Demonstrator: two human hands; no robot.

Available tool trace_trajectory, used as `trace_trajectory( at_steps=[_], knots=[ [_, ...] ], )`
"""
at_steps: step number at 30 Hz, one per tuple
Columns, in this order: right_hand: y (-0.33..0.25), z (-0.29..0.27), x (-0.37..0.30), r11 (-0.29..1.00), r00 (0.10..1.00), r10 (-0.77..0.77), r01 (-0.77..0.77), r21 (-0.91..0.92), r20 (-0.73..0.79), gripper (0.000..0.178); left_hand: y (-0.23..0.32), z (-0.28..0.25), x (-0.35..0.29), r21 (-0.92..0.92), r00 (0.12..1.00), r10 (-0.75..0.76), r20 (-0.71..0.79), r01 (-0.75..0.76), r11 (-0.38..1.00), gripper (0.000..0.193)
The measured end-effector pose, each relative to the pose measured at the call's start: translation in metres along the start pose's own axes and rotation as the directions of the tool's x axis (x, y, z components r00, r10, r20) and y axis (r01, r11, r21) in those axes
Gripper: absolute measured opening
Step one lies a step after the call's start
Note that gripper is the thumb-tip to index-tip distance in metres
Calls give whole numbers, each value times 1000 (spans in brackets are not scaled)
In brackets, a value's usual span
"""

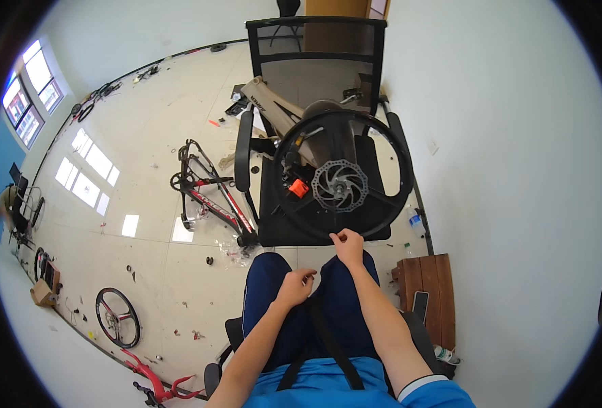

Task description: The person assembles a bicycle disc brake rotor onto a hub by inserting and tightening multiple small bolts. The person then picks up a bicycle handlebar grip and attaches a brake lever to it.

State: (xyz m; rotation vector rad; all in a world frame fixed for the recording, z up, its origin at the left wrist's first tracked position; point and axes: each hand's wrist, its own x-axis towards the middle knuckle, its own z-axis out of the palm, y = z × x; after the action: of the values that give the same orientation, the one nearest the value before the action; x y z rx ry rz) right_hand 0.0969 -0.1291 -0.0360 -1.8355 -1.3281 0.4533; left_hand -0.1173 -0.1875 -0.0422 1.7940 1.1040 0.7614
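A black bicycle wheel (405, 173) with broad spokes lies on the seat of a black office chair (269, 228) in front of me. A silver slotted brake disc (326, 198) sits at its hub, facing up. My right hand (348, 247) is closed in a pinch on the near edge of the rim. Over my lap, my left hand (295, 287) holds nothing, its fingers loosely curled and apart. Behind and partly under the wheel, a beige bicycle frame (277, 112) leans across the seat. An orange piece (298, 188) and other small parts show through the wheel's gap.
Left on the tiled floor lie a black-and-red bicycle frame (213, 202), another wheel (136, 325), a red frame part (153, 381) and scattered small parts. At right, a wooden stool (440, 299) bears a phone (420, 306); bottles (416, 222) stand by the white wall.
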Motion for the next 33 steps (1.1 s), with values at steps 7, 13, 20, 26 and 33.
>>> trace_trajectory(
  at_steps=[7, 13, 20, 26, 33],
  knots=[
    [-14, -14, -51, 749, 947, 297, -312, 584, 125, 17, 5, 2, 13, 55, 996, -81, 36, 79, 995, 18],
    [-30, -37, -100, 568, 901, 359, -419, 709, 245, 13, -24, 23, 88, 53, 968, 25, -251, -12, 999, 17],
    [-9, -10, -14, 309, 802, 499, -520, 796, 329, 43, -35, 53, 187, 203, 925, 10, -380, 73, 977, 23],
    [15, 39, 42, 408, 789, 522, -566, 717, 325, 28, -45, 55, 210, 296, 948, -178, -262, 254, 921, 13],
    [31, 58, 58, 673, 833, 499, -547, 498, 240, 26, -53, 58, 201, 250, 939, -35, -341, 127, 960, 10]
  ],
)
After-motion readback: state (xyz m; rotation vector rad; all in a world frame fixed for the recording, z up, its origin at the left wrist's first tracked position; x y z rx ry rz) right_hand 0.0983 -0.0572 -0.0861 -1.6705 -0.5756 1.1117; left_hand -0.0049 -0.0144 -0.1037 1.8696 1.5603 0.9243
